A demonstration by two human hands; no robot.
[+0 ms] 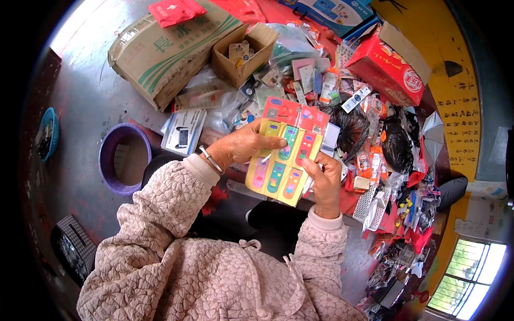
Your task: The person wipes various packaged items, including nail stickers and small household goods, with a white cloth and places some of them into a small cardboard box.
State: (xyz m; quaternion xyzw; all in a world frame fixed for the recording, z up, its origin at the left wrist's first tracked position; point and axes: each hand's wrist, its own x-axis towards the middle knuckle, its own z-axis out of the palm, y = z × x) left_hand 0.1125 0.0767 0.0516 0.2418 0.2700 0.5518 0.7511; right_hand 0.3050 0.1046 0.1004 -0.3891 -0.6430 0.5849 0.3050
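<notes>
Clasping the yellow card of coloured clips (282, 160), left hand (243, 145) and right hand (325, 182) each grip an edge, fingers hiding several clips.

Ahead of you: large tan corrugated carton with green stripes (160, 53), lying flat; small open brown cardboard box (243, 53) just beside it | right: red printed cardboard box (388, 69) | left: round purple plastic basin (115, 160) on grey floor (85, 96) | between: heap of small packaged goods (369, 160)

The left hand (243, 145) covers the near-left part of the yellow card of coloured clips (284, 160); small packets in the far-right heap (375, 160) blur together.
</notes>
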